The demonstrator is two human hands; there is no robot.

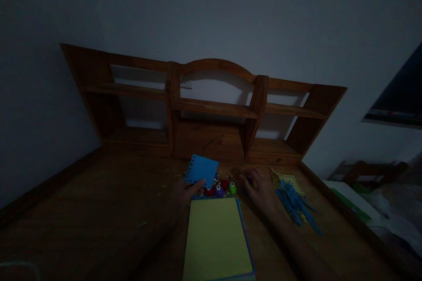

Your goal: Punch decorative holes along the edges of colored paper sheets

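Observation:
A blue sheet of card (203, 170) with a row of holes along its left and lower edges is pinched in my left hand (184, 193), thumb on top. My right hand (259, 189) curls its fingers round a small dark purple object (249, 179), whose kind I cannot make out in the dim light. Between the hands stand several small rounded coloured objects with white parts, among them a green one (232, 188), a purple one (219, 191) and a red one (209, 192). Nearer to me lies a stack of yellow paper (217, 237) with blue edges showing under it.
Right of my right hand lies a heap of blue strips (293, 202) with a yellow punched piece (290, 181) behind. Small scraps dot the wooden desk (115, 210). A wooden shelf unit (214, 107) rises at the back. White and green items (352, 204) lie beyond the right edge.

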